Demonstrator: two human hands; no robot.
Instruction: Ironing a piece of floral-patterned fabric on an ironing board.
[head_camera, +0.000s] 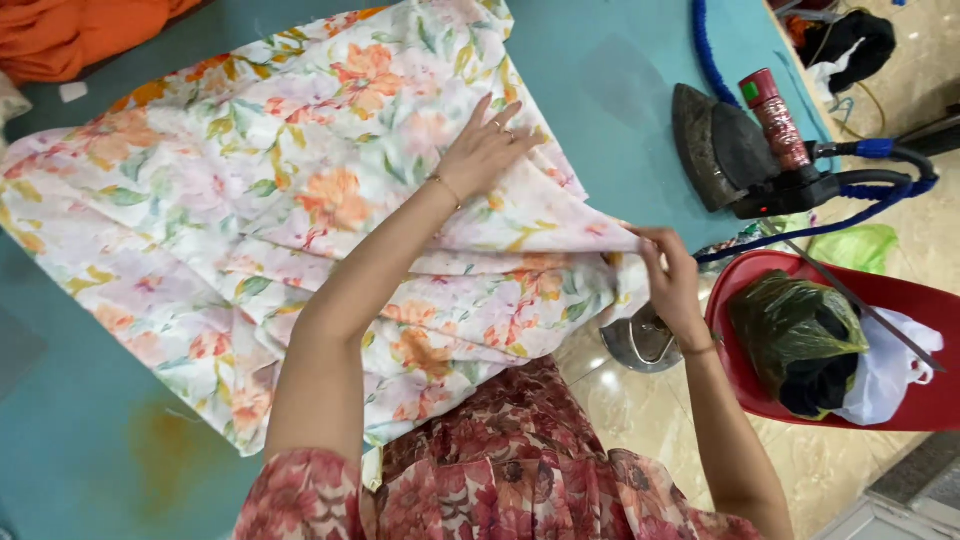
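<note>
A white fabric with orange and pink flowers (270, 190) lies spread over a teal table (620, 80). My left hand (485, 150) rests flat on it, fingers spread, near its right side. My right hand (668, 275) pinches the fabric's corner at the table's edge, pulling it taut to a point. A black iron with a red handle (745, 150) rests on the table just beyond my right hand.
A blue hose (870, 195) runs from the iron. A red plastic chair (900, 300) to the right holds a green bag (795, 325) and a white bag. Orange cloth (70, 30) lies at the table's far left corner. A metal stool base (640, 345) stands on the tiled floor.
</note>
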